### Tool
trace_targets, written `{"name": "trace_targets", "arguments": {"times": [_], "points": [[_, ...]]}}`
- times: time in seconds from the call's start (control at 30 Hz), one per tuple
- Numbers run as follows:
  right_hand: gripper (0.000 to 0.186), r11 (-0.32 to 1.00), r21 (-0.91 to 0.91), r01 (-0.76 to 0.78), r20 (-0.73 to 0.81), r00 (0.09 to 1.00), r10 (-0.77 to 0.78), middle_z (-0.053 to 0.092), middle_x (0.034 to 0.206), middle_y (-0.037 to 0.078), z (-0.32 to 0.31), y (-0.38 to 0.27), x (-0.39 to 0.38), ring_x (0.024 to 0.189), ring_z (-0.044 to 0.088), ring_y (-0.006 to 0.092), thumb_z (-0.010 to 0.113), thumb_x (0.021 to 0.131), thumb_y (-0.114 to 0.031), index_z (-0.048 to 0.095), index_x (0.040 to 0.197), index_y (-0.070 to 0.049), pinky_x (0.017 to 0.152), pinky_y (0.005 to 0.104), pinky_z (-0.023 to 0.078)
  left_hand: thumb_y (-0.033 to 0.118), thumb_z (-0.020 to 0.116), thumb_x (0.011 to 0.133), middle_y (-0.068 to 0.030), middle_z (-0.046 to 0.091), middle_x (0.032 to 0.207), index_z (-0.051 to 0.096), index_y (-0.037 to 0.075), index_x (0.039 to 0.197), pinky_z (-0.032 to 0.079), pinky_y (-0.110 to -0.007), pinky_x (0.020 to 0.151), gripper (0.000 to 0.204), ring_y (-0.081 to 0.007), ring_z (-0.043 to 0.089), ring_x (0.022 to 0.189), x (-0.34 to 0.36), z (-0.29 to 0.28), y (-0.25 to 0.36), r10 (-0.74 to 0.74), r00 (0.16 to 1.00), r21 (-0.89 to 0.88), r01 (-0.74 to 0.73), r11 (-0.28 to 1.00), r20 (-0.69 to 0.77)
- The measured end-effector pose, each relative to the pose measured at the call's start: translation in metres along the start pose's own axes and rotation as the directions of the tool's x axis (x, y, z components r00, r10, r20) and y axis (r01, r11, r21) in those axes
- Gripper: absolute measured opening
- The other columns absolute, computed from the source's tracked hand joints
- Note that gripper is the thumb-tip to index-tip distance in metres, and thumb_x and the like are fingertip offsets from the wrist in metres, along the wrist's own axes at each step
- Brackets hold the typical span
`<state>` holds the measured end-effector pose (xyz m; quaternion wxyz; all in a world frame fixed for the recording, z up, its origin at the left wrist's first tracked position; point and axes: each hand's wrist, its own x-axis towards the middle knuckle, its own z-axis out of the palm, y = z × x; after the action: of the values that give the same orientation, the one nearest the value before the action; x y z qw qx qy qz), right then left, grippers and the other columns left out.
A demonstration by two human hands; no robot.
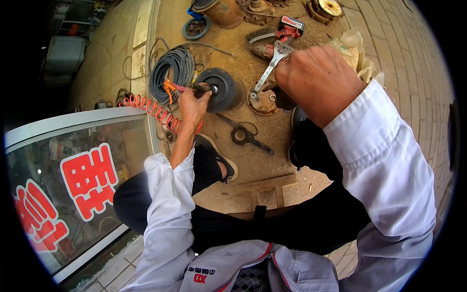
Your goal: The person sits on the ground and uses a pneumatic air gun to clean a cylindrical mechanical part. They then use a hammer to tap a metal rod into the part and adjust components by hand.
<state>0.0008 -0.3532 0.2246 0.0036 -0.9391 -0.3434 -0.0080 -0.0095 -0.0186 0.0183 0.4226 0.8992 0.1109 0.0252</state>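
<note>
My left hand (pixel 193 109) is closed on a dark tool (pixel 202 88), its exact shape partly hidden by my fingers, at the centre of a black round housing (pixel 219 101). My right hand (pixel 311 78) is closed round a silver wrench (pixel 266 74), which slants down over a rusty round part (pixel 263 108) with a washer on it. Just left of the housing lie a coiled grey hose (pixel 165 73) and a red spiral hose (pixel 151 109). Below the housing lies a dark flat tool with a round middle (pixel 241 136).
A red cordless tool (pixel 287 31), a blue ring (pixel 187 35), rusty canisters (pixel 226 12) and crumpled plastic (pixel 352 51) sit along the back. A glass panel (pixel 126 141) with red lettering stands at left. Brick paving (pixel 408 58) runs along the right; a wooden piece (pixel 284 182) lies between my legs.
</note>
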Motion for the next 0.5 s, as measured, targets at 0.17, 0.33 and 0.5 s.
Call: {"name": "trace_targets", "arguments": {"times": [0.17,0.33,0.5], "points": [[0.016,0.998,-0.056,-0.019,0.163,0.986,0.028,0.074,0.087,0.008,-0.01,-0.003,0.005,0.09,0.075,0.0257,0.073,0.081,-0.007,0.076,0.096,-0.014,0.074,0.0379,0.06,0.004,0.081,0.082,-0.0069,0.076,0.085,0.077,0.001,0.102,0.055,-0.029,0.072,0.021,-0.0114,0.07,0.076,-0.003,-0.008,0.007,0.04,0.999,-0.056,-0.041,0.998,-0.006],[0.016,0.998,-0.058,-0.027,0.189,0.981,0.037,0.074,0.089,0.009,-0.011,-0.007,0.009,0.091,0.075,0.0269,0.074,0.08,-0.007,0.076,0.095,-0.012,0.074,0.0385,0.06,0.005,0.08,0.082,-0.0069,0.076,0.086,0.075,0.001,0.109,0.055,-0.031,0.073,0.028,-0.014,0.07,0.076,-0.001,-0.009,0.004,0.03,0.999,-0.017,-0.03,0.999,0.04],[0.015,0.998,-0.062,-0.024,0.145,0.989,0.032,0.074,0.088,0.01,-0.004,-0.008,0.007,0.09,0.075,0.0283,0.074,0.079,-0.006,0.076,0.092,-0.012,0.074,0.0392,0.06,0.008,0.079,0.082,-0.0088,0.076,0.087,0.074,0.001,0.11,0.055,-0.034,0.074,0.03,-0.0178,0.071,0.077,-0.006,-0.002,0.006,-0.036,0.996,0.072,0.03,0.997,0.079]]}}
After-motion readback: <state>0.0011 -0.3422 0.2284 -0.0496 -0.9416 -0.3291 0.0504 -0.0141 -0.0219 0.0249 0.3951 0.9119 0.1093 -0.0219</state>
